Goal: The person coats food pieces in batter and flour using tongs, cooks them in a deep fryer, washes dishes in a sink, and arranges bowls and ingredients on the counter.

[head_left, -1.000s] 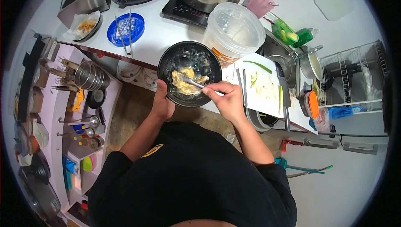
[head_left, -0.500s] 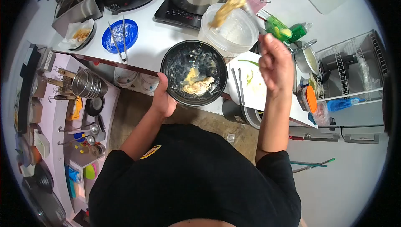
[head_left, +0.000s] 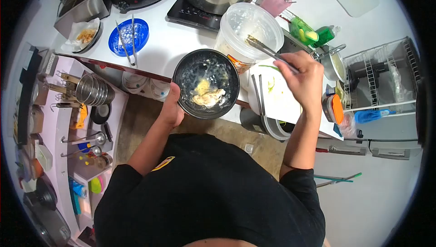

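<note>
Black bowl [head_left: 186, 72] in left fingers [head_left: 174, 93], seemingly tongs [head_left: 267, 50] in right fingers [head_left: 297, 57]

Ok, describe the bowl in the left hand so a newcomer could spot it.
On the white counter, find the large clear plastic tub. Just down and left of it in the picture, the left hand holds the bowl by its side. It is black with pale smears inside, unlike the tub and the blue dish.

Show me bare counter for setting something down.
The widest bare counter lies between the blue plate, the induction cooktop and the held black bowl. A narrow strip separates that plate from the paper-lined dish. The right side is crowded: plastic tub, cutting board and the right hand.
</note>
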A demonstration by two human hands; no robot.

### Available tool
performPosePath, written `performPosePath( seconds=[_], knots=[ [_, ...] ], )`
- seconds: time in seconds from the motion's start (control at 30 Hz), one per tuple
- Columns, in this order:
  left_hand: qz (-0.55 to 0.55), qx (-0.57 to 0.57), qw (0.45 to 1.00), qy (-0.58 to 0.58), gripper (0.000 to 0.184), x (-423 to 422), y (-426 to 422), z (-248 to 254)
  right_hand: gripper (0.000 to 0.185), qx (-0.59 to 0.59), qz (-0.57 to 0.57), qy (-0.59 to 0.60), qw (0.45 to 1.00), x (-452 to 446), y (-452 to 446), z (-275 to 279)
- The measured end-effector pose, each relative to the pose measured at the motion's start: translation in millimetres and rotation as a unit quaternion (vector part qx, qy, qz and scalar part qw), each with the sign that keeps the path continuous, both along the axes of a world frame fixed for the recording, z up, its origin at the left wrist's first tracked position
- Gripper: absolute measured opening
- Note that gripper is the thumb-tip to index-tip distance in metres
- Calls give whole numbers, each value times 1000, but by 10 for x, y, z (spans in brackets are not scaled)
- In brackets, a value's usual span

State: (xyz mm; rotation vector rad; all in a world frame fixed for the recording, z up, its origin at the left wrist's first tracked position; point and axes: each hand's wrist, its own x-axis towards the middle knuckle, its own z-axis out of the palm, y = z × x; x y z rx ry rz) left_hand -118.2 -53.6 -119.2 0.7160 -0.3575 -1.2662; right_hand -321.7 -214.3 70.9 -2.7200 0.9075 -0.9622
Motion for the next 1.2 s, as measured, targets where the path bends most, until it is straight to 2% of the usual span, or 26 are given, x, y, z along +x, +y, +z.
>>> performPosePath(
  seconds=[0.1, 0.2, 0.27, 0.43, 0.53, 0.57, 0.63, 0.73, 0.77, 0.83, 0.87, 0.97, 1.07, 1.2],
  knots=[
    [-72, -23, 996, 45, 73, 95, 25, -105, 16, 21, 41, 62, 997, 19, 170, -12],
    [-106, -19, 993, 48, 73, 97, 67, -42, 15, 28, 15, 53, 998, -50, 125, -66],
    [-101, -18, 993, 51, 73, 44, 36, -12, 19, 21, -31, 32, 999, -53, 100, -97],
    [-75, -26, 996, 47, 71, -47, -80, 14, 32, 25, -55, 12, 998, -122, 183, 13],
    [-66, -4, 995, 68, 69, -26, -86, 4, 19, 124, 126, 37, 984, -222, 300, -62],
    [-72, 1, 995, 74, 69, -5, -76, 0, 18, 115, 126, 108, 979, -194, 367, -51],
    [-82, 7, 993, 81, 69, 13, -55, -18, 18, 157, 178, 149, 960, -155, 380, -307],
    [-111, -29, 990, 79, 69, 45, -25, -37, 21, 165, 199, 150, 954, -68, 356, -649],
    [-125, -15, 988, 88, 70, 57, -3, -33, 21, 164, 198, 149, 955, -47, 327, -736],
    [-138, -3, 986, 95, 70, 73, 28, -17, 21, 55, 142, 86, 985, 10, 278, -830],
    [-148, -10, 984, 94, 70, 76, 45, -1, 20, 36, 116, 82, 989, 33, 275, -809],
    [-145, -14, 986, 78, 70, 33, 65, 39, 17, 30, 113, 60, 991, 21, 297, -617],
    [-123, -11, 991, 60, 69, 3, 66, 42, 21, 43, 96, 46, 993, -39, 341, -438],
    [-108, -14, 992, 62, 67, -3, 44, 29, 25, 94, 72, 19, 993, -35, 347, -464]
  ],
)
